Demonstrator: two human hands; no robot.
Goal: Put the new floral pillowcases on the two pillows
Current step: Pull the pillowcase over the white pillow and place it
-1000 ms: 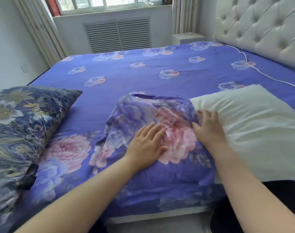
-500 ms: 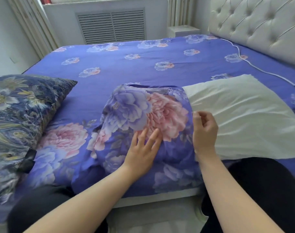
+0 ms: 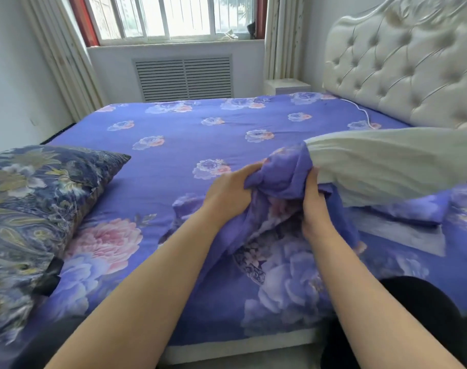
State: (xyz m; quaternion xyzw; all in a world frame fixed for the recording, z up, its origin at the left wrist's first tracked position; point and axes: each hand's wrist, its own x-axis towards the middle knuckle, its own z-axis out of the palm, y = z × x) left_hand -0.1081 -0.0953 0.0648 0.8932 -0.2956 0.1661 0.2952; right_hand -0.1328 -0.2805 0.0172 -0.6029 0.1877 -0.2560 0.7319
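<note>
Bare forearms, no sleeves — black trousers [image 3: 418,310] at the knees

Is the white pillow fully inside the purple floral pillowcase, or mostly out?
Mostly out: only one end of the white pillow enters the bunched purple floral pillowcase.

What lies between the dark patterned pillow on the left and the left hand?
In the head view, only bare floral bedsheet separates the dark patterned pillow from the left hand, which grips the bunched floral pillowcase.

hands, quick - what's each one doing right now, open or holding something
Left hand: closed, gripping the bunched floral pillowcase.
Right hand: closed on the same pillowcase, at the end of the white pillow.
</note>
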